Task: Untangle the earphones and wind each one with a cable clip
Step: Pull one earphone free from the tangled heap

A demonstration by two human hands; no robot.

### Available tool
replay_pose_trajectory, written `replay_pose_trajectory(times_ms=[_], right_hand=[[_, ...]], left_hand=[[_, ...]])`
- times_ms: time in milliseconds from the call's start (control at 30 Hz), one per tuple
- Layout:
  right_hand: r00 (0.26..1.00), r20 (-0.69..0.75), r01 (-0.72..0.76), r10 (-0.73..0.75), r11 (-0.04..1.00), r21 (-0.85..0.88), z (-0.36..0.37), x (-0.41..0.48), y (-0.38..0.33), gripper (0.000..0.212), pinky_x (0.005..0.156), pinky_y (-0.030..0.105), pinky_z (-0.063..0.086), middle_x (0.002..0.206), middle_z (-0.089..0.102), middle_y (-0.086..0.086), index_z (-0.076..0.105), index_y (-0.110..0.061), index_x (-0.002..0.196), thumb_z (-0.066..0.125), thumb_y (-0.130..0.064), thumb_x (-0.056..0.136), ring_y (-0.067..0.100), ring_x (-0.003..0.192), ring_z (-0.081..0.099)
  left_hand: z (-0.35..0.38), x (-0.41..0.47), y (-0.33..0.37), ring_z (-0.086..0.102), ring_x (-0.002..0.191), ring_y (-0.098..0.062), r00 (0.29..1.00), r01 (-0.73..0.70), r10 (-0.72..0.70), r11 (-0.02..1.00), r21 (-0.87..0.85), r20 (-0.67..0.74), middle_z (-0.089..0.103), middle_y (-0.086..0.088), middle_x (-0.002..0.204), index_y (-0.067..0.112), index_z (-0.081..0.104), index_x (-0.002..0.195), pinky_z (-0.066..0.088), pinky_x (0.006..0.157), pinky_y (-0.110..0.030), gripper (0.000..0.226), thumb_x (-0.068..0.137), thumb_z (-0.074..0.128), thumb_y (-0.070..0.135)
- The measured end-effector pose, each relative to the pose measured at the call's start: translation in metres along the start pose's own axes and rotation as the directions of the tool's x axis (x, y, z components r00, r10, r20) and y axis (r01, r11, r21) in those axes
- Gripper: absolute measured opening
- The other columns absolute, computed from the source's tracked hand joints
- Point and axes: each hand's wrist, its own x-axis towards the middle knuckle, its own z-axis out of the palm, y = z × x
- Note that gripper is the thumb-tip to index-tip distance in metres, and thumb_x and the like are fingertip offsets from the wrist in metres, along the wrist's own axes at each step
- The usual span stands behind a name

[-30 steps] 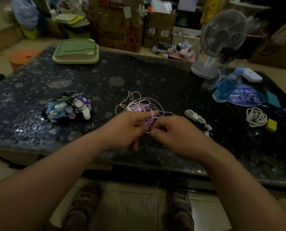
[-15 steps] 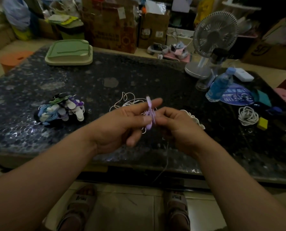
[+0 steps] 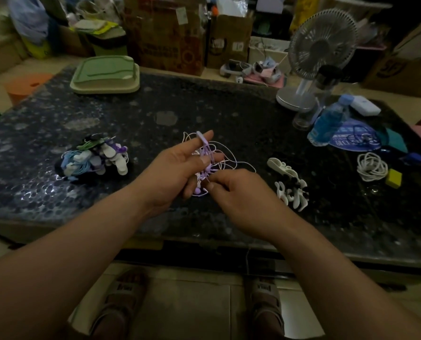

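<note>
While left hand (image 3: 177,168) and right hand (image 3: 241,192) pinch purple earphones (image 3: 207,157), white clips (image 3: 290,186), apparently loose, lie nearby.

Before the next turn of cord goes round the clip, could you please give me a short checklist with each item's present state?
1. Clip secured: left hand grips the purple clip upright between its fingers. Ok.
2. Cord controlled: right hand pinches the purple cord near the clip's lower end. Ok.
3. Cord free of tangles: loose loops behind the hands cross one another. Not ok.
4. Cord seated in the clip's slot: hidden by fingers. Cannot tell.
5. Spare clips at hand: white clips lie on the table right of the right hand. Ok.
</note>
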Motion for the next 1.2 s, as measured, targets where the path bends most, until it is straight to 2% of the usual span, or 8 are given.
replay_pose_trajectory(times_ms=[367,500,600,700,833,933,1067,1200], right_hand=[[0.974,-0.216,-0.069,0.068,0.998,0.000,-0.035,0.000,0.008,0.007,0.067,0.031,0.057,0.078,0.068,-0.011,0.071,-0.029,0.088,0.073,-0.033,0.094,0.004,0.072,0.064],[0.978,-0.207,-0.002,0.016,0.998,0.067,-0.053,-0.005,0.009,0.006,0.065,0.015,0.051,0.083,0.069,-0.008,0.070,-0.029,0.092,0.076,-0.029,0.093,0.003,0.077,0.064],[0.982,-0.187,0.039,0.003,0.975,0.217,-0.057,-0.006,0.007,0.004,0.070,0.017,0.053,0.086,0.072,-0.004,0.073,-0.025,0.096,0.075,-0.023,0.094,0.007,0.081,0.066],[0.976,-0.195,-0.008,0.095,0.914,0.406,-0.053,0.000,0.020,0.005,0.070,0.018,0.055,0.087,0.073,-0.004,0.074,-0.018,0.100,0.072,-0.019,0.096,0.005,0.077,0.067],[0.957,-0.010,-0.205,0.289,0.701,0.683,-0.036,0.010,0.039,0.017,0.066,0.031,0.051,0.087,0.073,0.007,0.074,-0.008,0.105,0.065,-0.023,0.101,0.016,0.073,0.064],[0.973,0.048,-0.209,0.225,0.782,0.587,-0.018,0.008,0.035,0.020,0.066,0.025,0.051,0.086,0.077,-0.004,0.076,-0.020,0.105,0.060,-0.032,0.105,0.005,0.074,0.066],[0.993,0.016,-0.115,0.115,0.940,0.321,-0.003,0.004,0.021,0.023,0.059,0.028,0.041,0.072,0.063,-0.003,0.076,-0.022,0.096,0.057,-0.031,0.106,0.006,0.061,0.051],[0.997,-0.005,-0.074,0.078,0.961,0.266,-0.001,0.002,0.011,0.029,0.047,0.016,0.033,0.056,0.058,-0.015,0.070,-0.028,0.080,0.058,-0.027,0.106,0.001,0.047,0.045]], left_hand=[[0.006,-0.007,-0.013,0.044,0.054,-0.025,0.985,-0.125,0.071,0.924,0.360,0.160,0.076,0.008,0.101,0.059,0.048,0.143,0.043,0.050,-0.035,0.045,0.109,0.051,0.029],[0.005,-0.008,-0.015,0.070,0.096,-0.001,0.955,-0.135,-0.049,0.808,0.573,0.293,0.074,0.012,0.119,0.051,0.053,0.144,0.057,0.098,-0.036,0.043,0.108,0.054,0.029],[0.008,-0.014,-0.011,0.071,0.093,-0.003,0.897,-0.164,-0.153,0.757,0.633,0.415,0.075,0.011,0.113,0.041,0.060,0.140,0.058,0.092,-0.035,0.033,0.108,0.054,0.033],[0.017,-0.020,0.000,0.065,0.063,-0.017,0.827,-0.155,-0.132,0.881,0.447,0.547,0.077,0.004,0.113,0.032,0.065,0.132,0.056,0.063,-0.040,0.027,0.109,0.051,0.027],[0.022,-0.017,0.009,0.039,0.044,-0.008,0.895,-0.053,0.020,0.997,0.062,0.445,0.077,-0.005,0.113,0.036,0.052,0.146,0.034,0.046,-0.020,0.042,0.109,0.046,0.016],[0.015,-0.003,0.004,0.032,0.040,-0.006,0.971,-0.018,0.048,0.992,-0.128,0.235,0.073,0.001,0.085,0.035,0.048,0.151,0.030,0.042,-0.017,0.047,0.109,0.046,0.014],[0.009,0.008,-0.002,0.035,0.039,-0.003,0.998,-0.034,0.039,0.996,-0.083,0.058,0.076,-0.003,0.122,0.034,0.045,0.154,0.035,0.042,-0.017,0.048,0.110,0.047,0.015],[0.010,0.006,-0.008,0.063,0.057,-0.002,0.998,-0.058,0.060,0.993,0.102,-0.017,0.076,0.006,0.122,0.041,0.045,0.151,0.049,0.055,-0.020,0.048,0.109,0.052,0.018]])
